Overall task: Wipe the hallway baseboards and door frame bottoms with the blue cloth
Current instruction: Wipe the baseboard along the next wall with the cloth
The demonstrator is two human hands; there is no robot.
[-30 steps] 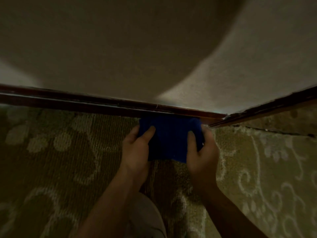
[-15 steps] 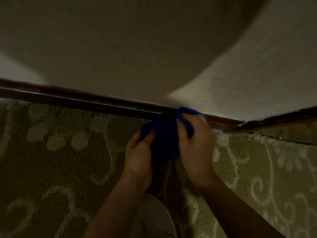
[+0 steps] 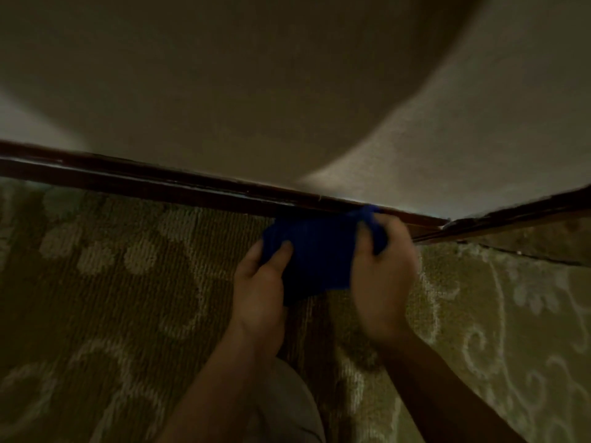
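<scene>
Flanking both hands' blue cloth (image 3: 315, 251): dark baseboard (image 3: 160, 183), patterned carpet (image 3: 112, 282).

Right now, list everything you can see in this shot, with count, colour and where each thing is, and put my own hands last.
blue cloth: one, dark blue, bunched against the baseboard near the corner, held between both hands.
baseboard: two runs, dark reddish brown, one along the foot of the wall from the left edge, a second on the right; they meet at a corner right of the cloth.
wall: one, beige, upper half of the view, partly in shadow.
carpet: one, olive with pale floral swirls, lower half.
trouser leg: one, light grey, bottom centre, between the forearms.
left hand: one, grips the cloth's left edge.
right hand: one, blurred, grips the cloth's right end.
</scene>
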